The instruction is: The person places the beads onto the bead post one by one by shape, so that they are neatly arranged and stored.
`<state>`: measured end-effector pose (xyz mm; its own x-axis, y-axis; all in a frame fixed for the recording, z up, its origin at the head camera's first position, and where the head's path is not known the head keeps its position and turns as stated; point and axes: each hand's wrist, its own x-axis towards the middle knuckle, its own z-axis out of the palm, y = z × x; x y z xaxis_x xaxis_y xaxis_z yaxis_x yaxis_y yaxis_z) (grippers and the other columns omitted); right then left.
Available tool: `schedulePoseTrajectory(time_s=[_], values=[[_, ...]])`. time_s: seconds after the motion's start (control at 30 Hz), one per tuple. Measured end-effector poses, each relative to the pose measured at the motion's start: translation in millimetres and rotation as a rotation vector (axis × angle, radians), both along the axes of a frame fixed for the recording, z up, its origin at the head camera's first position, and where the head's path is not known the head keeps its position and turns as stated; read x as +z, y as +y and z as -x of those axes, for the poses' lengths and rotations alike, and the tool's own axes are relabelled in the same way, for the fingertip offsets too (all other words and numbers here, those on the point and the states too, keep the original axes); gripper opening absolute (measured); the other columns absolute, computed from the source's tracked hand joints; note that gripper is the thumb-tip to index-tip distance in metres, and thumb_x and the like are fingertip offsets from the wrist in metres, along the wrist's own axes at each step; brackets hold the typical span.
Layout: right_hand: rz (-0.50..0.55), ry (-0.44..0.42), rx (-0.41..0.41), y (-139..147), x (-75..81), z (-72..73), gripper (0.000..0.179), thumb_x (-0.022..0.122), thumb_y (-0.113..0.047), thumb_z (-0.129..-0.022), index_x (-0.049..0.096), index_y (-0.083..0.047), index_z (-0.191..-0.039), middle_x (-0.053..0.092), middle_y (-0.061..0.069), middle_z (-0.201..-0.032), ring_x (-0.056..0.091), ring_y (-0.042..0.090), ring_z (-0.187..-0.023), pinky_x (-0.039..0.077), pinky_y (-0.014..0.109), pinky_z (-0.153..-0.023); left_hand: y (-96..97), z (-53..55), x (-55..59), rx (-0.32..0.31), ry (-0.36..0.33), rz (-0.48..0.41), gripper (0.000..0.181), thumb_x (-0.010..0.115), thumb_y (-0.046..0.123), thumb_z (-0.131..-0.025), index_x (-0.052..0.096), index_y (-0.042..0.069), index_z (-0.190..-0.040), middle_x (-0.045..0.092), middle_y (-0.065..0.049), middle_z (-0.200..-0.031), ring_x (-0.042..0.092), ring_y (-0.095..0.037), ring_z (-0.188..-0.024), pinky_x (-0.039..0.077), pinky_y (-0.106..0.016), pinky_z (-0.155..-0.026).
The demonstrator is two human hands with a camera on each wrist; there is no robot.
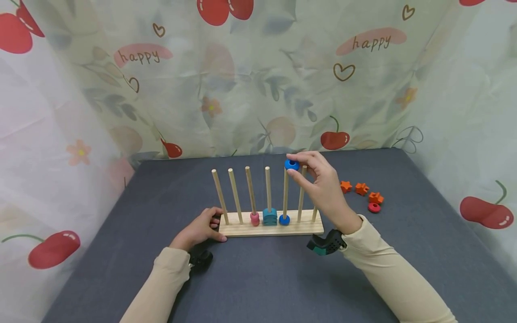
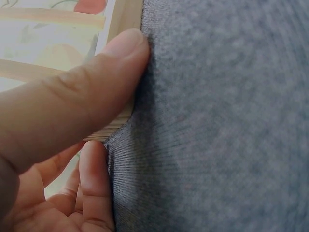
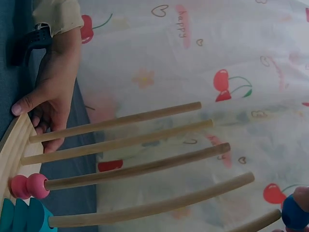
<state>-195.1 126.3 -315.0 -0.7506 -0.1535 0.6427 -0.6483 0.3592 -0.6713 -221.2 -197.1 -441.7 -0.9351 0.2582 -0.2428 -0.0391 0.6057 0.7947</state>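
My right hand (image 1: pixel 325 186) pinches a blue ring bead (image 1: pixel 292 164) between thumb and fingers at the top of the fifth peg (image 1: pixel 286 193) from the left. In the right wrist view that bead (image 3: pixel 295 212) appears at the right edge, close to a peg tip. My left hand (image 1: pixel 199 229) grips the left end of the wooden peg board (image 1: pixel 250 230), thumb on the front edge and fingers behind. Pink beads (image 1: pixel 255 219) sit on the third peg, teal pieces (image 1: pixel 269 217) on the fourth. Another blue bead (image 1: pixel 284 220) lies at the foot of the fifth peg.
Right of the board lie several orange star beads (image 1: pixel 361 189) and a red ring bead (image 1: pixel 374 207) on the dark grey tablecloth (image 1: pixel 258 278). A patterned curtain (image 1: pixel 250 80) stands behind the table. The upright pegs rise around the right hand.
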Motion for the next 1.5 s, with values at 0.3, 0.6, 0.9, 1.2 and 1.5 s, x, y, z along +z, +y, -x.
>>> schedulePoseTrajectory(time_s=[0.3,0.6,0.9,1.2,1.5], values=[[0.035,0.023,0.011,-1.7,-7.4,3.3,0.033,0.066,-0.004,-0.09,0.064,-0.002,-0.123,0.057,0.01,-0.112,0.052,0.009,-0.087,0.048,0.014,-0.074,0.2,0.9,-0.9,0.012,-0.011,0.004,0.075,0.087,0.003,-0.067,0.048,0.002,-0.131,0.043,-0.016,-0.124,0.049,-0.028,-0.111,0.044,-0.044,-0.098],[0.011,0.002,-0.002,-3.5,-6.5,5.8,0.032,0.068,-0.009,-0.09,0.066,-0.007,-0.122,0.059,0.007,-0.11,0.051,0.011,-0.085,0.044,0.019,-0.069,-0.8,1.5,-2.8,0.009,-0.012,0.005,0.075,0.087,0.004,-0.067,0.048,0.002,-0.131,0.043,-0.017,-0.125,0.049,-0.029,-0.112,0.043,-0.044,-0.099],[-0.035,-0.01,-0.007,-4.4,-6.3,8.0,0.031,0.07,-0.012,-0.089,0.068,-0.011,-0.119,0.06,0.005,-0.111,0.054,0.014,-0.085,0.043,0.023,-0.066,-1.5,2.0,-2.9,0.002,-0.003,0.005,0.075,0.087,0.003,-0.067,0.047,0.001,-0.131,0.043,-0.017,-0.125,0.049,-0.029,-0.112,0.043,-0.045,-0.099],[0.007,-0.148,-0.004,-6.2,-19.3,10.7,0.032,0.07,-0.017,-0.089,0.065,-0.011,-0.121,0.058,0.008,-0.099,0.058,0.014,-0.086,0.039,0.022,-0.064,-1.1,1.3,-2.3,-0.004,0.001,0.004,0.076,0.087,0.003,-0.067,0.046,-0.001,-0.132,0.043,-0.019,-0.126,0.05,-0.029,-0.112,0.043,-0.045,-0.099],[0.153,-0.237,0.05,-8.2,-31.7,10.4,0.035,0.07,-0.017,-0.09,0.053,-0.004,-0.118,0.058,0.008,-0.113,0.06,0.013,-0.095,0.05,0.018,-0.082,-0.1,2.1,-2.5,0.006,-0.013,0.011,0.078,0.086,0.002,-0.067,0.045,-0.001,-0.134,0.041,-0.019,-0.128,0.05,-0.031,-0.115,0.043,-0.046,-0.099]])
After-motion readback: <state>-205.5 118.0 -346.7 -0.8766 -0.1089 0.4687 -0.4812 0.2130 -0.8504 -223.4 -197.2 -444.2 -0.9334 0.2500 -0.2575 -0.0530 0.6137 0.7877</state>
